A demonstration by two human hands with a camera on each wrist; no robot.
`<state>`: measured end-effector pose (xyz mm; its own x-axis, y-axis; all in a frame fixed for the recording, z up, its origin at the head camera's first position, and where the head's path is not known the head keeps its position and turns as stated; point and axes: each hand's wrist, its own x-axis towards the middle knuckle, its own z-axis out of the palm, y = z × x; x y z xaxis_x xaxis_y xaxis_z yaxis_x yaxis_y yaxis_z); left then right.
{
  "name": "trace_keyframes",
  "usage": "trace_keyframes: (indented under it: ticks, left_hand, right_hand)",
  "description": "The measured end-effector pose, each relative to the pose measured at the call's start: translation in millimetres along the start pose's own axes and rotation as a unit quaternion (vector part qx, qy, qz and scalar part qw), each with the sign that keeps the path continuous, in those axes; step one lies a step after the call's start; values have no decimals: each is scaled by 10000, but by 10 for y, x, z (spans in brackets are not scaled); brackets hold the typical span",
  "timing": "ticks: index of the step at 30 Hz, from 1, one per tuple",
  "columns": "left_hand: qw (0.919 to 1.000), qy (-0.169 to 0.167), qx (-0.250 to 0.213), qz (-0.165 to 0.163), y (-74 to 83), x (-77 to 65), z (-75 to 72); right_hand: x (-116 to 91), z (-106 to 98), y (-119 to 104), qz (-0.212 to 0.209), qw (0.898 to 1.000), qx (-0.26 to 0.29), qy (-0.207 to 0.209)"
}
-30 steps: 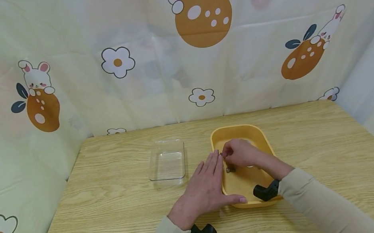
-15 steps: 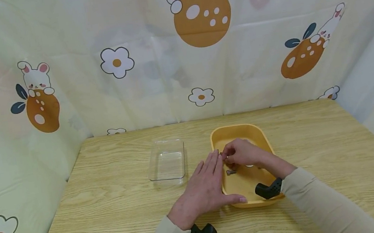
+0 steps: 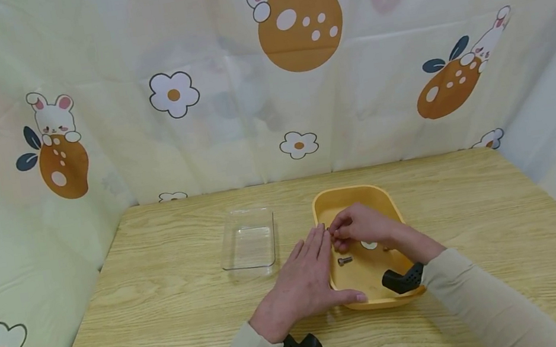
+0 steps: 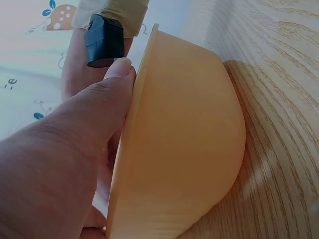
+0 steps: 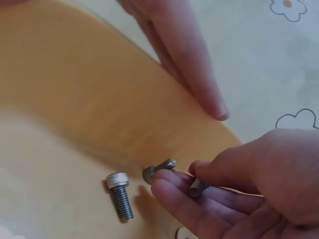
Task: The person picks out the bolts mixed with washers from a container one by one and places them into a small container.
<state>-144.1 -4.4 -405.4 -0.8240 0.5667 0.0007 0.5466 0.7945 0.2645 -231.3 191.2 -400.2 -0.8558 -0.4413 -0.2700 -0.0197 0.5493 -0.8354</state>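
Observation:
My left hand (image 3: 307, 280) lies over the near-left edge of a yellow-orange plastic tub (image 3: 368, 295), fingers straight along its left rim. Its thumb (image 4: 117, 74) rests on the front rim. Inside the tub, by the left wall, my right hand (image 3: 358, 226) pinches a small metal bolt (image 5: 197, 188) between thumb and fingers; only the shank end shows. Right at those fingertips another bolt (image 5: 151, 174) leans by the wall. A third, socket-head bolt (image 3: 345, 260) lies on the tub floor, nearer the front.
Left of the tub stands a clear plastic box (image 3: 248, 241) on the wooden table (image 3: 169, 310). A pale round patch (image 3: 369, 245) shows on the tub floor beside my right hand. Behind the table hangs a printed curtain (image 3: 226, 115).
My right hand has shifted slightly right and away from the front bolt, which now shows whole and lies a little nearer me. My left hand has stayed in place.

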Motion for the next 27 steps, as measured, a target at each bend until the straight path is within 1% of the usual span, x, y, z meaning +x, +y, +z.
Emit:
trace_keyframes:
  ticks: [5, 8, 11, 15, 20, 22, 27]
  left_hand:
    - [9999, -48, -126, 10, -4, -11, -1]
    - [9998, -20, -204, 25, -17, -15, -9]
    - [9994, 66, -338, 10, -39, -21, -33]
    - [9992, 153, -362, -72, -89, -36, -83]
    - [9992, 214, -267, -184, -153, -64, -153]
    - [9989, 218, -315, -261, -176, -81, -184]
    - [9979, 305, -418, -391, -242, -117, -242]
  right_hand:
    - [-7, -17, -8, 16, 9983, 586, -60]
    - [-25, -31, -35, 36, 9967, 809, -42]
    - [-47, -48, -71, 17, 9953, 966, -48]
    - [-53, -56, -119, 2, 9929, 1186, -10]
    - [-41, -53, -166, -190, 9890, 1464, 47]
    - [-37, -49, -183, -282, 9877, 1538, 68]
    - [-37, -37, -247, -319, 9845, 1721, 73]
